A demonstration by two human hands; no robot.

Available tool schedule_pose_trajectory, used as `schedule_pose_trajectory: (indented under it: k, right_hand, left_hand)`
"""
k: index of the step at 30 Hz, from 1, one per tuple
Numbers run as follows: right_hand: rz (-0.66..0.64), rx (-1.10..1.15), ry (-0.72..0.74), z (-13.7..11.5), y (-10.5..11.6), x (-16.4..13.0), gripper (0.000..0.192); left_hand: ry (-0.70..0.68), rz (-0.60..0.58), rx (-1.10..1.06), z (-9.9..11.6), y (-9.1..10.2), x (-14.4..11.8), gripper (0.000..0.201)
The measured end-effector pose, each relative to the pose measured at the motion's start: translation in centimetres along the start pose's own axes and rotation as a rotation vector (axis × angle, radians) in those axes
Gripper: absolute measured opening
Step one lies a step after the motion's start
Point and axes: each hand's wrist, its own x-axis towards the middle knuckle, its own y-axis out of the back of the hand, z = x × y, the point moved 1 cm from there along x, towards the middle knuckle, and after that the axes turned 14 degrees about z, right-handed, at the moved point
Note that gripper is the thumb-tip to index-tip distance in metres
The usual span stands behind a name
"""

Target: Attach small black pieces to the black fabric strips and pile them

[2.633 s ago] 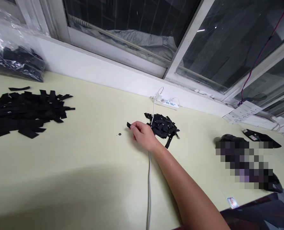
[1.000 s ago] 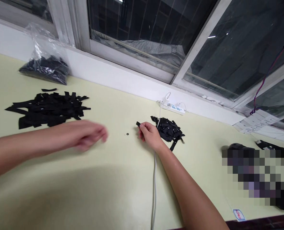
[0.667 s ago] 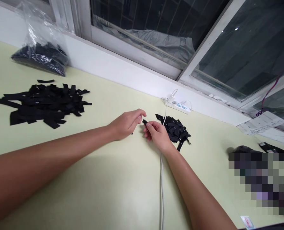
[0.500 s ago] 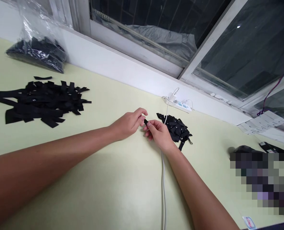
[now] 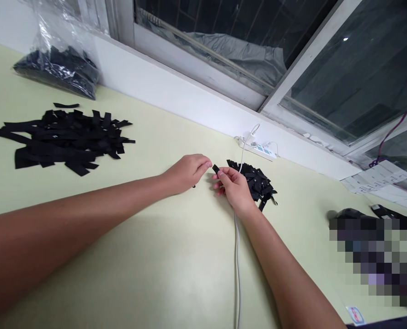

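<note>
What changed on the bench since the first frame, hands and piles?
The left hand came in from the left and now sits with fingertips pinched, just short of the small black strip that the right hand has held throughout. The small washer seen earlier now lies mostly under the left hand. The big strip pile, small pile, bag and white cable stayed put.

Your left hand (image 5: pixel 186 172) and right hand (image 5: pixel 233 186) are bare, no gloves or rings. Both forearms show no sleeves or watch.
</note>
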Motion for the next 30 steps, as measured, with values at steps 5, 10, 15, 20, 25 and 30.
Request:
schedule_pose_trajectory:
  k: [5,10,15,20,25,30]
  right_hand:
    - [0.022,0.016,-0.037,-0.13,0.16,-0.09,0.038]
    - [0.023,0.018,-0.044,-0.13,0.2,-0.06,0.041]
    - [0.022,0.019,-0.033,-0.18,0.17,-0.03,0.039]
    - [0.025,0.025,-0.038,-0.21,0.14,-0.05,0.039]
    - [0.026,0.033,-0.04,-0.2,0.18,-0.21,0.04]
    - [0.027,0.028,-0.031,-0.04,0.2,-0.29,0.042]
  left_hand:
    - [0.28,0.052,-0.084,-0.46,0.12,0.09,0.035]
    - [0.334,0.014,-0.163,-0.79,-0.1,-0.04,0.039]
    - [0.182,0.036,-0.112,-1.03,-0.19,0.08,0.036]
    - [0.082,0.077,-0.077,-0.87,-0.18,0.05,0.03]
    - [0.124,0.091,-0.167,-0.82,-0.28,-0.06,0.014]
    - [0.089,0.004,-0.147,-0.35,-0.06,-0.19,0.008]
